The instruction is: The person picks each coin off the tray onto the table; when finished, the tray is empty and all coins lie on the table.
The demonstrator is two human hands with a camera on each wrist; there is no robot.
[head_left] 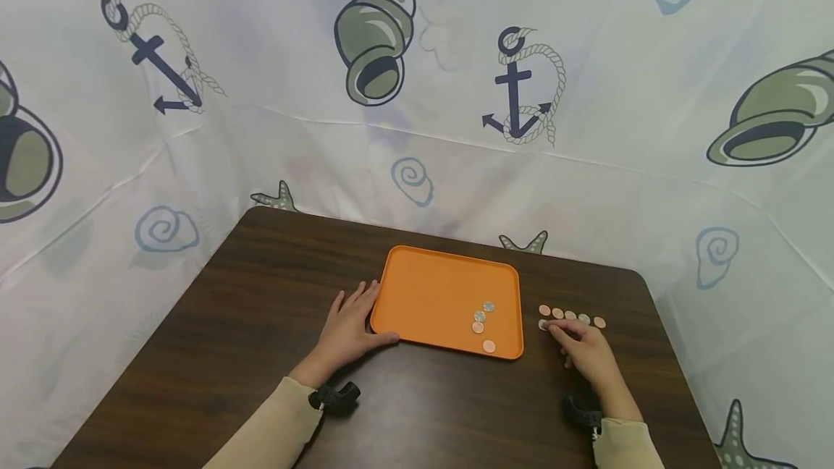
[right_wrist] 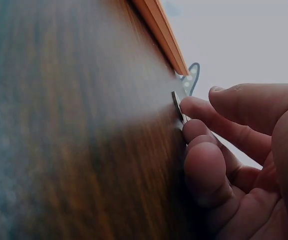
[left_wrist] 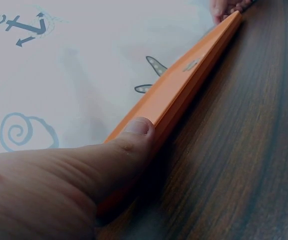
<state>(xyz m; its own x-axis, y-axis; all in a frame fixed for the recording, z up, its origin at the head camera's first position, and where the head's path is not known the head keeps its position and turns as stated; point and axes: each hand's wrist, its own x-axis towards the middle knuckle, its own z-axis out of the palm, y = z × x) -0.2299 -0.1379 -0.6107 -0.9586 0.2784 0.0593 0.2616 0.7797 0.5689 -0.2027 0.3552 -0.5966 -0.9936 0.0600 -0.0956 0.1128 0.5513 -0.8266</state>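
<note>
An orange tray (head_left: 430,302) lies on the table, with several coins (head_left: 489,346) toward its right side. My left hand (head_left: 348,328) rests at the tray's left front corner, fingers spread along the left side. Its thumb (left_wrist: 136,130) presses the front rim in the left wrist view. Right of the tray, my right hand (head_left: 586,353) reaches a silvery coin (head_left: 542,324) at the table. In the right wrist view the index fingertip touches this coin (right_wrist: 177,105), seen edge-on, while the thumb stands apart from it. The other right fingers are loosely bent.
A row of several copper and silvery coins (head_left: 557,313) lies just beyond my right hand. The dark wooden table (head_left: 260,288) meets a white cloth backdrop (head_left: 293,143) printed with shells and anchors. Dark wrist devices (head_left: 335,398) sit at both sleeves.
</note>
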